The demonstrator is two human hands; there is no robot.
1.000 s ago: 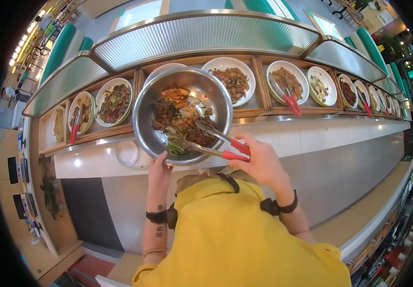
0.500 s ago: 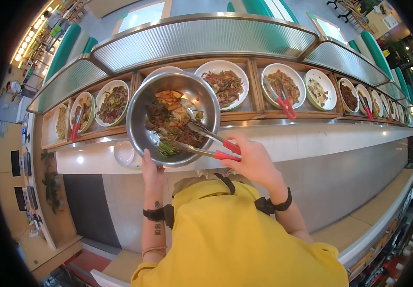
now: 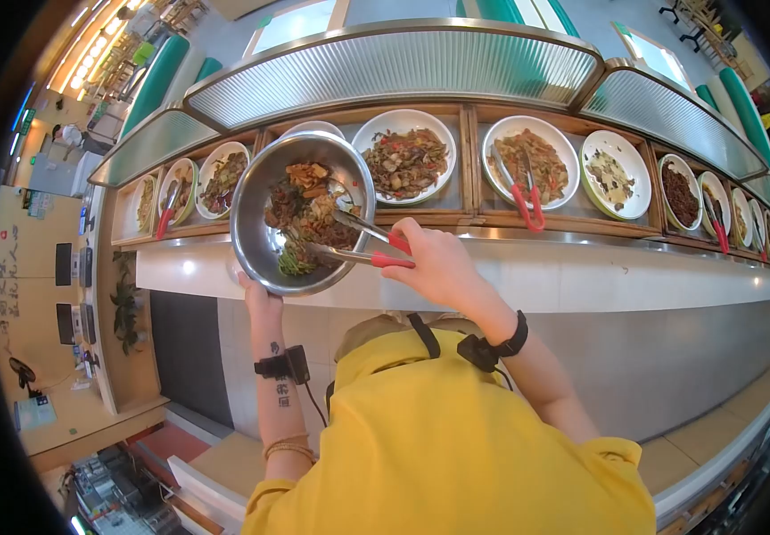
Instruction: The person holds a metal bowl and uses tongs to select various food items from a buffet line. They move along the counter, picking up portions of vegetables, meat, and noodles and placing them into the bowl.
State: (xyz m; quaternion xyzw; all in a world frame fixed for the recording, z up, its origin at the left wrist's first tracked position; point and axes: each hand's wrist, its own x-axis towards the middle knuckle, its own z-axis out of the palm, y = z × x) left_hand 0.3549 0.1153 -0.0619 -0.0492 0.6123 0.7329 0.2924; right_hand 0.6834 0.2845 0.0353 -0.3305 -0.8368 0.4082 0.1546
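Under the near rim of a steel mixing bowl [image 3: 254,209], my left hand [image 3: 263,300] is closed, holding it up over the counter edge. Several cooked foods [image 3: 315,212] lie inside in separate heaps, among them orange-brown pieces, shredded brown bits and chopped greens [image 3: 296,259]. My right hand [image 3: 438,265] grips metal tongs [image 3: 349,256] by their red handles. The tongs' arms are spread, and their tips reach into the bowl at the food. Behind the bowl, a white dish [image 3: 324,130] is mostly hidden.
White dishes of food stand in wooden bays along the counter, including a stir-fry dish [image 3: 447,152]. Red-handled tongs [image 3: 535,212] rest in another dish [image 3: 568,169]. A ribbed glass screen [image 3: 394,71] runs behind them. The white counter ledge [image 3: 563,276] lies in front.
The bowl, my hands and the tongs have shifted left in view, and the bowl looks slightly more tilted. Both holds stay the same. The small white plate on the ledge is now largely hidden.
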